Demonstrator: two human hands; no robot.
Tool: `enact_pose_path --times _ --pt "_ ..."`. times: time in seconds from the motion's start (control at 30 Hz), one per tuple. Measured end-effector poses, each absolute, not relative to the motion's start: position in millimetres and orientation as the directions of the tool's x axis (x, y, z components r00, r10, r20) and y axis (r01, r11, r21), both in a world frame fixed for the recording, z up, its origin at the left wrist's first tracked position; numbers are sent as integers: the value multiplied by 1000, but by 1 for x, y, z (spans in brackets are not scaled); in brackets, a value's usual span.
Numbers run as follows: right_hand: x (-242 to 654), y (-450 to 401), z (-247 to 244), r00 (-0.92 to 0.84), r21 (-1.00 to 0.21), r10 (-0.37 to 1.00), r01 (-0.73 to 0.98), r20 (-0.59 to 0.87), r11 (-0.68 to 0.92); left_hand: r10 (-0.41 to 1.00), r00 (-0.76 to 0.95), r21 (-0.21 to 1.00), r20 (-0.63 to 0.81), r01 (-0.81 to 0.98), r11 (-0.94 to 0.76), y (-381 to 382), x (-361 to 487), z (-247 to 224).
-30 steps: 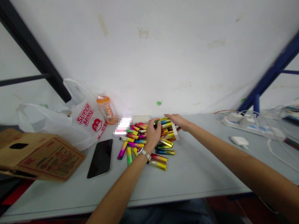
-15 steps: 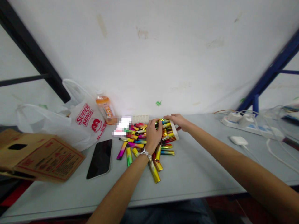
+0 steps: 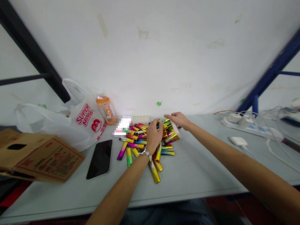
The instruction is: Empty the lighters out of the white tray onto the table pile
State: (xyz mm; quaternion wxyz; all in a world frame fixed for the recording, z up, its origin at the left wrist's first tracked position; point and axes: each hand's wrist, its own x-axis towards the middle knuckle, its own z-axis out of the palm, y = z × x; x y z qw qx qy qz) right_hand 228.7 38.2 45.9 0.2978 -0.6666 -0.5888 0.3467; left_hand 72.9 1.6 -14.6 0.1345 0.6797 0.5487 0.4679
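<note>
Several shiny lighter-like sticks (image 3: 154, 172), gold with pink, green or blue parts, lie in a loose pile on the grey table. Over the middle of the pile is my left hand (image 3: 154, 132), a bracelet at its wrist, with fingers curved and apart; nothing shows firmly held in it. My right hand (image 3: 180, 120) is at the far right end of the pile, its fingers around the upper edge of a pale-rimmed holder (image 3: 177, 129) filled with such sticks. The holder leans with its sticks pointing toward my left hand.
Left of the pile lie a black phone (image 3: 100, 159), a cardboard box (image 3: 49, 156), a white plastic bag (image 3: 82, 125) and an orange drink bottle (image 3: 105, 109). A power strip (image 3: 253, 127) and a white charger (image 3: 238, 141) with cables sit on the table (image 3: 199, 168) at the right.
The pale-rimmed holder has tilted and shifted slightly to the right beside my right hand. My left hand's fingers have spread a little, and the shiny stick beside them no longer shows there.
</note>
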Motion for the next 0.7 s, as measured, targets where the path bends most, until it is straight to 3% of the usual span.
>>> enact_pose_path --times 0.7 --pt "245 35 55 59 -783 978 591 -199 -194 860 87 439 503 832 -341 -3 78 -15"
